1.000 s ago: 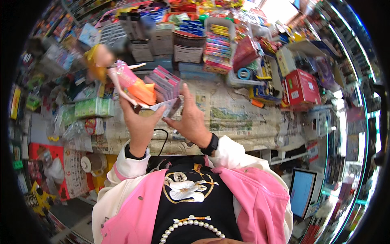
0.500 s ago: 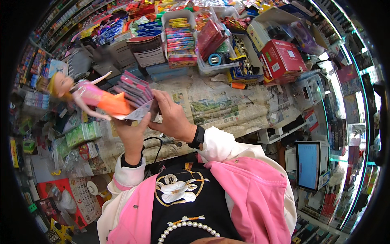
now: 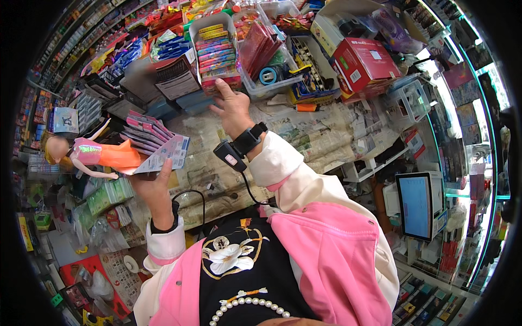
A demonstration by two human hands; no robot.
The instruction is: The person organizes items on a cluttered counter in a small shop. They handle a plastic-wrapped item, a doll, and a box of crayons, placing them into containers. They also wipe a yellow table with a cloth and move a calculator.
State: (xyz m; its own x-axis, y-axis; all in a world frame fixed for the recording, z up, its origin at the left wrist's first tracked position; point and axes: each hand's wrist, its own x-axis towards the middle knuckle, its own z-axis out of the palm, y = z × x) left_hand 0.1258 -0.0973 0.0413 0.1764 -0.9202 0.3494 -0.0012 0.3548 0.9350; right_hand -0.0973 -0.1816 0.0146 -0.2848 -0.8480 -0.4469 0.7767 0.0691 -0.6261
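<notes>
Down through the head view, and here's the left hand (image 3: pixel 153 191) at the near left, clamped on the lower edge of an open pale carton (image 3: pixel 167 155), thumb up over its printed side and the other fingers tucked underneath, mostly hidden. The carton tilts, and a stack of flat pink-and-purple packets (image 3: pixel 145 133) fans out of its open top. Alongside, a doll (image 3: pixel 107 155) in a pink top and long orange skirt lies sideways, head to the left, skirt hem right against the carton; whether the hand grips the doll too, I can't tell.

Over to the right hand (image 3: pixel 235 111), out in front over the counter (image 3: pixel 326 136) with its newspaper covering! Nothing in its grasp, thumb and forefinger apart, forefinger reaching the near end of a plastic tub (image 3: pixel 211 19) packed with small bright packs (image 3: pixel 216 51). Touching or just short of it? Can't tell from here. A black watch (image 3: pixel 249 138) circles that wrist, with a small dark device (image 3: pixel 229 156) beside it and a cable (image 3: pixel 248 186) trailing down.

Right of the tub sits a blue tape roll (image 3: pixel 267 76), then a big red box (image 3: pixel 367 68); a lit screen (image 3: pixel 414 206) stands at the lower right.
</notes>
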